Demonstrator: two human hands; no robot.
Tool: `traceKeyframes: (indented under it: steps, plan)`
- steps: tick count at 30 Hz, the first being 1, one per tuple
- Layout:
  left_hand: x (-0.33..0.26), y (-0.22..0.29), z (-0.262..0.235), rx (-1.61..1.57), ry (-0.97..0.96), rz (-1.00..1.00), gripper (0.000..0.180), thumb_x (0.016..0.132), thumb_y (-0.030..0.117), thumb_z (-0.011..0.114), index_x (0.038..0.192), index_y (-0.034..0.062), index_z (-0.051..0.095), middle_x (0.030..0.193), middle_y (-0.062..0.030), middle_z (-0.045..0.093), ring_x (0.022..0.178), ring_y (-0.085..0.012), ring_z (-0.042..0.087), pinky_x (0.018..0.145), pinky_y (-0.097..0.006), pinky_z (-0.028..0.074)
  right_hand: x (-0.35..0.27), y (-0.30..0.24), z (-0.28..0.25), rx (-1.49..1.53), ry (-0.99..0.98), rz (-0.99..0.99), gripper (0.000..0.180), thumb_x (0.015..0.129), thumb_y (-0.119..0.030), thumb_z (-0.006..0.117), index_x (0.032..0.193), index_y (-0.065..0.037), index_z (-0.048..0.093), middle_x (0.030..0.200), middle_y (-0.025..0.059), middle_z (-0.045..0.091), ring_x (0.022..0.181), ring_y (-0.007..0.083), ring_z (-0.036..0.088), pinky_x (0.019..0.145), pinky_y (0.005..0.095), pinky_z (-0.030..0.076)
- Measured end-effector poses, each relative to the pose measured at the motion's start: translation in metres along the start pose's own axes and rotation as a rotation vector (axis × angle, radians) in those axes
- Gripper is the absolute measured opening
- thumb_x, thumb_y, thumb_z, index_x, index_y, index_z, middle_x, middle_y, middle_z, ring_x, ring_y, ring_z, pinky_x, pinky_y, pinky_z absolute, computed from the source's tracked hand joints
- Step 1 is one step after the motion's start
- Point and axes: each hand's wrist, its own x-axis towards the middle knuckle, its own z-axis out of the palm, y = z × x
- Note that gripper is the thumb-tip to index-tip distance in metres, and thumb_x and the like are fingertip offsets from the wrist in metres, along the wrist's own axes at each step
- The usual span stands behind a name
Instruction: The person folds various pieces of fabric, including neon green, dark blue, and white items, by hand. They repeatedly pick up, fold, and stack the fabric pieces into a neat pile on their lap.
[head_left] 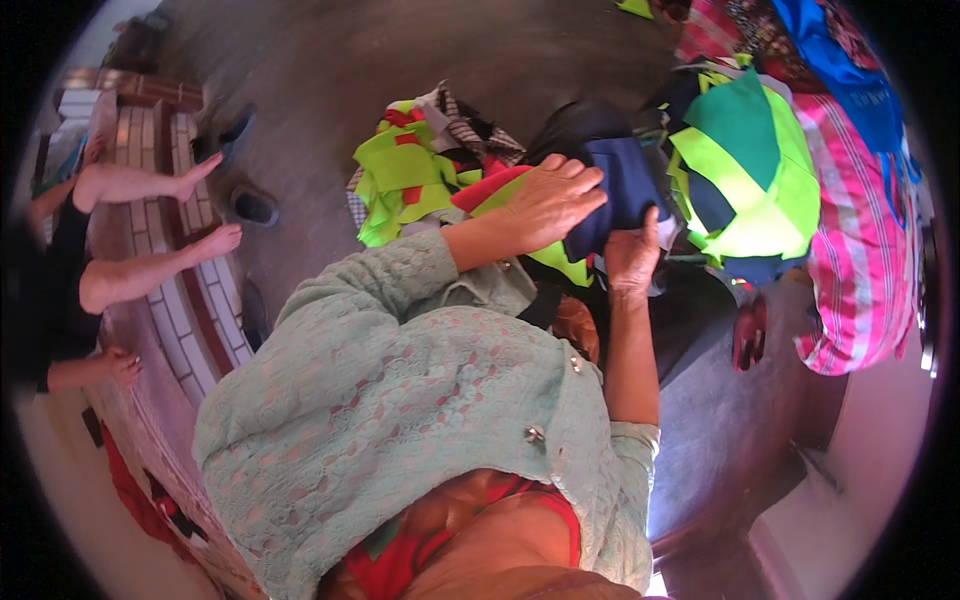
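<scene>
Dark navy cloth (pixel 626 175) lies across my lap, between and beyond my hands. My left hand (pixel 555 203) rests palm down at its left edge, fingers lying over the fabric. At the near right edge my right hand (pixel 632 258) pinches the cloth, thumb on top and the other fingers mostly hidden. Red cloth (pixel 490 190) and a neon yellow-green strip (pixel 560 262) show beside and under my left hand. Left of my lap, a heap of neon yellow, red and checked scraps (pixel 405 175) sits on the floor.
To the right is a bigger pile of neon yellow, green and navy pieces (pixel 745 150). Pink plaid cloth (pixel 855 240) and a blue strap-like cloth (pixel 840 70) lie beyond it. Another person's bare legs (pixel 150 280) extend over a tiled ledge at left, near dark slippers (pixel 254 206).
</scene>
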Motion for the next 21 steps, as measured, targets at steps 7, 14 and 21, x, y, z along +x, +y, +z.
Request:
traceKeyframes:
  steps: [7,14,21]
  plan:
    - [0.015,0.000,-0.001,0.012,-0.040,-0.002,0.040,0.073,0.015,0.063,0.112,0.0097,0.058,0.116,-0.0062,0.051,0.092,-0.0209,0.050,0.077,-0.035,0.036,-0.005,-0.007,0.005,0.079,-0.002,0.001,0.034,0.087,-0.030,0.059,0.114,-0.009,0.054,0.113,0.0053,0.061,0.103,0.0195,0.057,0.095,0.0347,0.040]
    - [0.024,0.001,0.004,0.107,-0.042,0.021,0.025,0.074,0.014,0.059,0.099,0.0089,0.060,0.101,-0.0058,0.051,0.082,-0.0204,0.050,0.071,-0.035,0.036,-0.007,-0.009,0.015,0.020,0.068,-0.062,0.036,0.087,-0.030,0.057,0.116,-0.009,0.052,0.113,0.0063,0.060,0.106,0.0217,0.057,0.093,0.0403,0.041]
    - [0.025,-0.004,0.013,0.059,0.046,0.001,0.013,0.073,0.013,0.060,0.087,0.0118,0.059,0.087,-0.0036,0.049,0.076,-0.0207,0.053,0.067,-0.035,0.038,-0.005,-0.008,0.010,0.018,0.035,-0.089,0.038,0.087,-0.027,0.057,0.119,-0.007,0.049,0.116,0.0094,0.058,0.107,0.0237,0.056,0.095,0.0431,0.041]
